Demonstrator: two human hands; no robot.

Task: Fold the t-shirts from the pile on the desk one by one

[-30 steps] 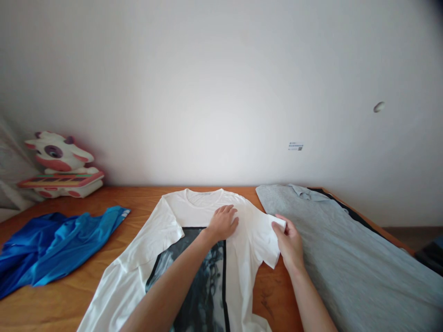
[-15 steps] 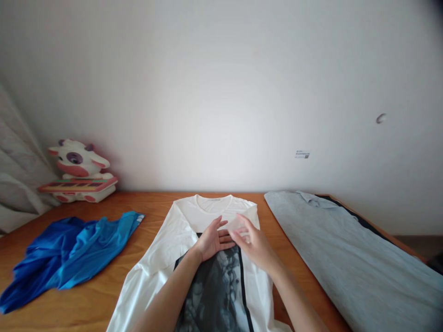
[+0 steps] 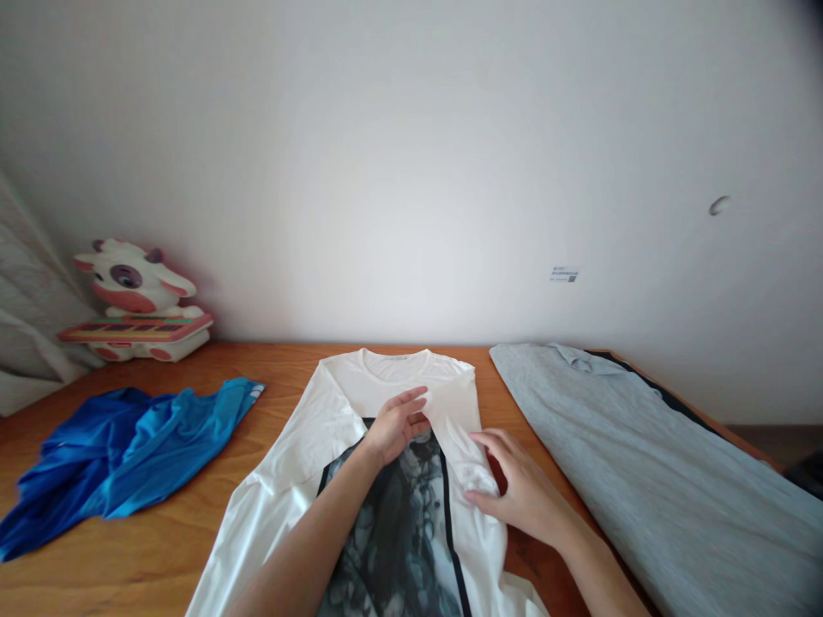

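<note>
A white long-sleeved shirt (image 3: 296,454) lies spread on the wooden surface, neckline toward the wall, with a dark grey print framed in black on its front. Over the upper chest is my left hand (image 3: 397,424), fingers stretched toward the shirt's right-hand shoulder; whether the fingertips press on the cloth is hard to see. My right hand (image 3: 514,484) is at the bunched right-hand sleeve, thumb and fingers apart along its outer edge. Both hands are open.
Blue clothing (image 3: 147,446) lies crumpled at the left. A grey garment (image 3: 617,446) lies at the right, over something black (image 3: 681,407). Behind the blue cloth stands a cow-shaped toy keyboard (image 3: 141,330). The wooden surface (image 3: 186,548) meets a white wall (image 3: 399,171).
My right hand has moved right and nearer to me, from beside my left hand to the sleeve's outer edge. My left hand stays over the chest. The view has shifted slightly.
</note>
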